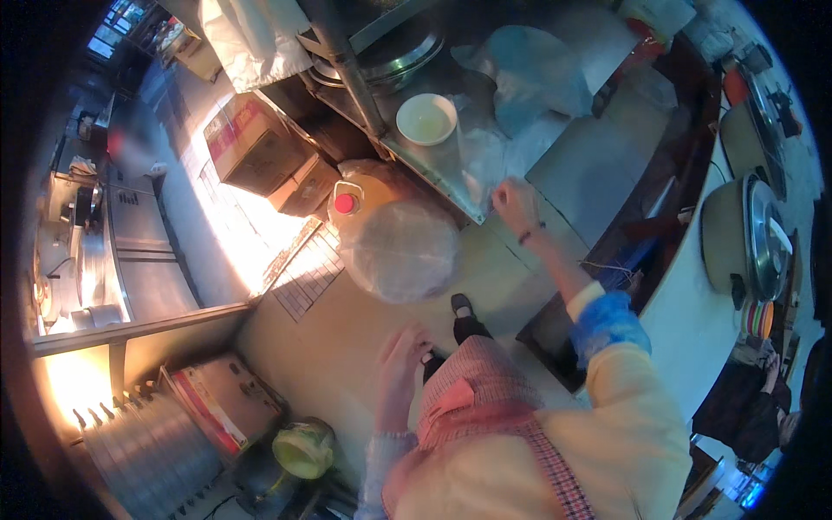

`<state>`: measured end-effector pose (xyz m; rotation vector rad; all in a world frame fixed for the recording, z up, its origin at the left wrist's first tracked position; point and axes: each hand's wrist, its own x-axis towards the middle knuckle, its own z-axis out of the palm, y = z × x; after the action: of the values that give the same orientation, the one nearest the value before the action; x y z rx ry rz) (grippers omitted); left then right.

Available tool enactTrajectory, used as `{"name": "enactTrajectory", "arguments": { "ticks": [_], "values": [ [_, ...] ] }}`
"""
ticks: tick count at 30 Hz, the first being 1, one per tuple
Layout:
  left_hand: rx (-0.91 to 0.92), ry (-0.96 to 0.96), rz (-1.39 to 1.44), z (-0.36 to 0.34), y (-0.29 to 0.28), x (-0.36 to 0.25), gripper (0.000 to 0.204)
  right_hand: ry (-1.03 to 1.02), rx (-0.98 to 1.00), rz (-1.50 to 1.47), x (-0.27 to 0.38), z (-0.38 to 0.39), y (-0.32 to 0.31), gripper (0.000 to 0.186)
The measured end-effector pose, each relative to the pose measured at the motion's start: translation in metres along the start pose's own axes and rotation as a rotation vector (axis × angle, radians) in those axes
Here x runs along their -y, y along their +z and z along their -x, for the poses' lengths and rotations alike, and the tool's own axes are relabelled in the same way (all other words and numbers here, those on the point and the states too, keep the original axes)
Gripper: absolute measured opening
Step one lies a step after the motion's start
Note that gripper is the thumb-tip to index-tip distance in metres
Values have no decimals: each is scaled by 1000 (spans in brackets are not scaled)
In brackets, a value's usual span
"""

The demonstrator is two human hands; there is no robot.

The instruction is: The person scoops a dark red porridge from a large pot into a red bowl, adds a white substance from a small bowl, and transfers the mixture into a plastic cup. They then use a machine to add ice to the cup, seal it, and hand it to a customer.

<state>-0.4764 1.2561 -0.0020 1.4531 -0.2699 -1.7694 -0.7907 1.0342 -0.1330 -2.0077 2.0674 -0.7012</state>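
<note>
Right hand [517, 206]: held out ahead at the near corner of a metal table [425, 159]; fingers curled inward; whether they pinch any plastic cannot be told.

Clear bag [483, 160]: crumpled on the table, just ahead and to the left of the right hand, the nearer of the two; its longer spread runs from beside the bowl toward the near corner; contact with the fingers is unclear.

Left hand [403, 351]: low by the pink apron [468, 381], fingers loosely bent, blurred; no held thing shows; well apart from the clear bag.

White bowl [426, 120]: upright on the table, left of the clear bag.

Floor: a large filmy bundle [403, 251] against a red-capped jug [373, 191]; cardboard boxes [247, 143] beyond.
</note>
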Motion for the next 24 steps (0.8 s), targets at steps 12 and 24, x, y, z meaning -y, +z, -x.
{"name": "enactTrajectory", "arguments": {
  "ticks": [12,24],
  "values": [
    [242,108,-126,-128,117,-23,23,-399,138,-199,113,141,-80,16],
    [94,498,-183,59,-55,-111,35,-584,395,-800,272,56,-132,24]
  ]
}}
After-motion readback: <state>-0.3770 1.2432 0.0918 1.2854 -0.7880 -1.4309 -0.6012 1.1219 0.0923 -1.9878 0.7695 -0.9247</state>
